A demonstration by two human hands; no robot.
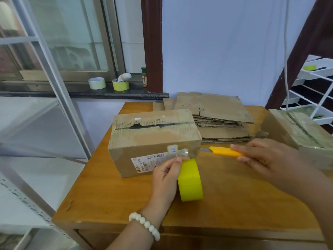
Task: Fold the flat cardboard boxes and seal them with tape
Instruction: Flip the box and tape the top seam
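Note:
A folded cardboard box (153, 139) stands on the wooden table (111, 192), its top seam taped and ragged. My left hand (166, 175) grips a yellow-green tape roll (191, 181) against the box's front side, with clear tape running from the roll onto the box's lower right corner. My right hand (261, 157) grips a yellow utility knife (225, 151), blade pointing left toward that corner, just right of the box. A stack of flat cardboard boxes (218, 120) lies behind.
Another taped box (299, 134) sits at the table's right edge. Two tape rolls (97, 83) and a small jar (143, 77) stand on the dark window sill. A white wire rack (310, 91) stands at the right, a metal frame (54, 73) at the left.

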